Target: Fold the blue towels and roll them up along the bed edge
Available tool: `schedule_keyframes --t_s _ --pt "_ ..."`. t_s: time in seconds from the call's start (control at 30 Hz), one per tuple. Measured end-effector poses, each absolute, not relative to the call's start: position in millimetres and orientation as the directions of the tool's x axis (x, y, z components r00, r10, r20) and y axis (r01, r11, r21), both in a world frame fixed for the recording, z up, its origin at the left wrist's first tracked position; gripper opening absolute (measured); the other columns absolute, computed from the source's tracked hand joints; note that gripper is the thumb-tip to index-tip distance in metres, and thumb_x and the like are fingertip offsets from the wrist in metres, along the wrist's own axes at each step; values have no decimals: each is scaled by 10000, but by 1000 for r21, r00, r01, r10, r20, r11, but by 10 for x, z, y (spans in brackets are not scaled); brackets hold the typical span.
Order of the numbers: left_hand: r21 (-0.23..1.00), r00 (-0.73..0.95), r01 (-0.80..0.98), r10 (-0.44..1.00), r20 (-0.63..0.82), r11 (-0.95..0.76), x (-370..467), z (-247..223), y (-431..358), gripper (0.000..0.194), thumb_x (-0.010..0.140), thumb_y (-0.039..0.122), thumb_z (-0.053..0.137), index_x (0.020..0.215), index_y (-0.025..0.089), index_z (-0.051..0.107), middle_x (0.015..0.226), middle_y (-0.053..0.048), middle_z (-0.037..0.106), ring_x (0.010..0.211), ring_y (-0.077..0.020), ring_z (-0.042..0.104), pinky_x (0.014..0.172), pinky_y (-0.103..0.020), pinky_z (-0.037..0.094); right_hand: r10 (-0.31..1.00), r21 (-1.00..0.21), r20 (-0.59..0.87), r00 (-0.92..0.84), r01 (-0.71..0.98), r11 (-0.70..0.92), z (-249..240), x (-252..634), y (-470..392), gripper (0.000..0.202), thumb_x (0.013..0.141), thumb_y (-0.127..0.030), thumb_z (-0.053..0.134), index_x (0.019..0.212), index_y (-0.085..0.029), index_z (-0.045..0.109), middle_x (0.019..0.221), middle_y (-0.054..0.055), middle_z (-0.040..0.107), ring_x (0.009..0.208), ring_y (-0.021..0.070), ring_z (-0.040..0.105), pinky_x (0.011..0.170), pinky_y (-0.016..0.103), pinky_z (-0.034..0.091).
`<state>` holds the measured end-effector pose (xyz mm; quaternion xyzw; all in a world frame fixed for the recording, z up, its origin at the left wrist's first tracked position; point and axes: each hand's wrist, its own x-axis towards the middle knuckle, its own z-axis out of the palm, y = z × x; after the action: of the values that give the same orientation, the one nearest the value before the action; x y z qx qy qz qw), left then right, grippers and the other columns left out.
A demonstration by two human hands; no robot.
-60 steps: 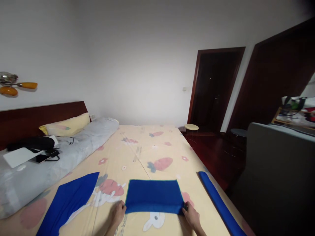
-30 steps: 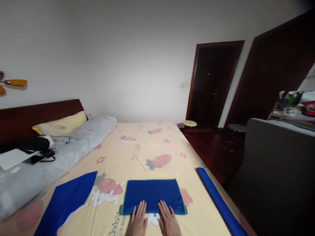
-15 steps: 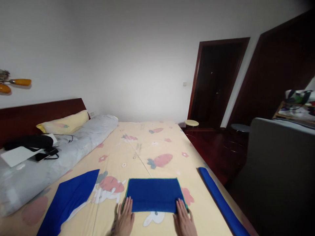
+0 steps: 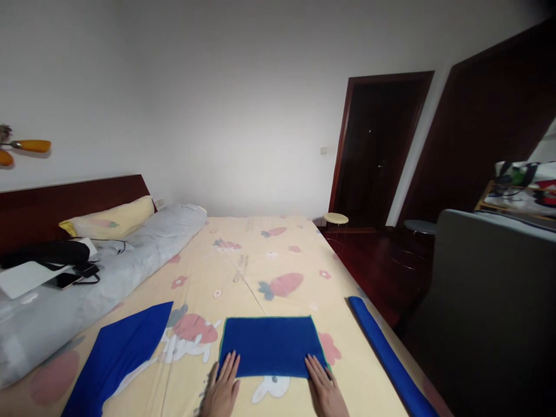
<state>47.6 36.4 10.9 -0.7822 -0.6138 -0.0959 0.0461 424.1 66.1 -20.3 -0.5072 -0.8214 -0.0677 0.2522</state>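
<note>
A blue cloth [image 4: 270,346] with green edging lies flat as a neat rectangle on the patterned bed sheet [image 4: 243,266]. My left hand [image 4: 223,385] rests on its near left corner, fingers stretched out flat. On the near right corner lies my right hand [image 4: 325,385], also with straight fingers. Neither hand grips the fabric. To the left, a second blue cloth [image 4: 117,353] is spread unevenly, with a pale strip along its near edge. A long blue roll [image 4: 386,353] lies along the bed's right side.
At the left, a grey bundled cover [image 4: 130,266] in clear plastic bears a black bag [image 4: 47,253], a white flat object [image 4: 26,278] and a phone [image 4: 65,280]. A yellow pillow [image 4: 113,219] leans by the headboard. Stools [image 4: 335,218] and a dark panel [image 4: 490,301] stand right.
My fingers have shifted slightly inward on the cloth, the right hand a little to the left. The view has turned slightly; the cloths and roll stay in place.
</note>
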Motion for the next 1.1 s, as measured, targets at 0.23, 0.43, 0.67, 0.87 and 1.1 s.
schedule_keyframes --t_s 0.23,0.43,0.67,0.87,1.1 --pt "-86 219 975 946 241 -204 260 227 393 666 818 65 384 1395 395 396 1466 10 480 1327 -232 442 1070 -500 348 812 -87 481 -331 903 420 -294 4415 791 400 884 -270 463 1267 -255 576 1313 50 615 1175 247 590 976 395 391" --pt "-45 197 980 943 268 -192 211 299 361 595 770 -4 454 1209 369 607 1093 16 698 1043 -198 599 982 -397 406 850 -128 445 -283 919 373 -80 4401 719 349 810 -163 461 1088 -252 652 1135 35 714 1047 241 628 973 419 330" --pt "243 135 949 955 265 -202 182 362 69 353 715 74 437 885 300 648 914 -7 669 944 -207 598 903 -352 452 889 -372 381 -254 838 399 190 4480 349 222 770 -217 493 905 -295 651 890 -5 711 874 207 619 862 366 389" --pt "487 -95 873 964 248 -39 107 303 132 235 689 138 497 834 282 613 846 8 684 874 -188 641 840 -298 504 980 -615 195 41 783 90 268 4439 321 320 797 -374 436 992 -286 675 919 38 699 898 251 624 852 380 449" --pt "504 -281 852 937 206 144 85 236 504 226 793 165 465 940 206 632 891 -24 715 876 -152 680 802 -242 513 978 -405 177 113 914 -33 398 4486 589 388 855 -460 405 1043 -226 652 968 108 705 951 304 636 827 442 461"
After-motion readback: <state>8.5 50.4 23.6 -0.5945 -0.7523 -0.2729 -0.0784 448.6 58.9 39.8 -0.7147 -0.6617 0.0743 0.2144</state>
